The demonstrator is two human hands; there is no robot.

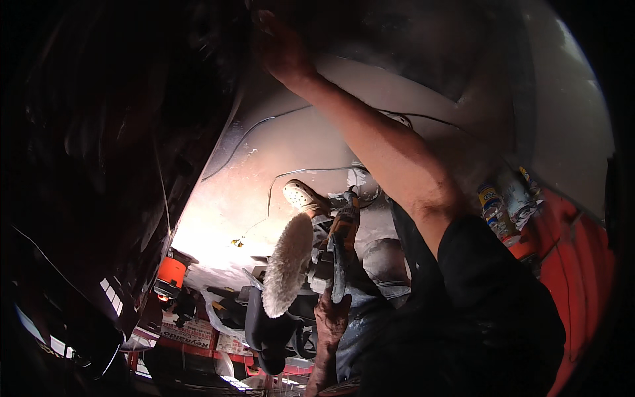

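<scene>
My left hand is closed around the dark handle of a yellow-and-black power polisher. The machine is tilted, and its thick, off-white wool pad faces the dark glossy car body on the left without touching it. Bare from the elbow down, my right arm crosses over to the far side. There my right hand is up by the dark bodywork, its fingers apparently stretched out in deep shadow. No object shows in it.
A thin black cord trails over the dusty floor near a light-coloured clog. An orange work lamp stands beside the car. To the right are several cans and bottles near a red surface. Dark bags lie below.
</scene>
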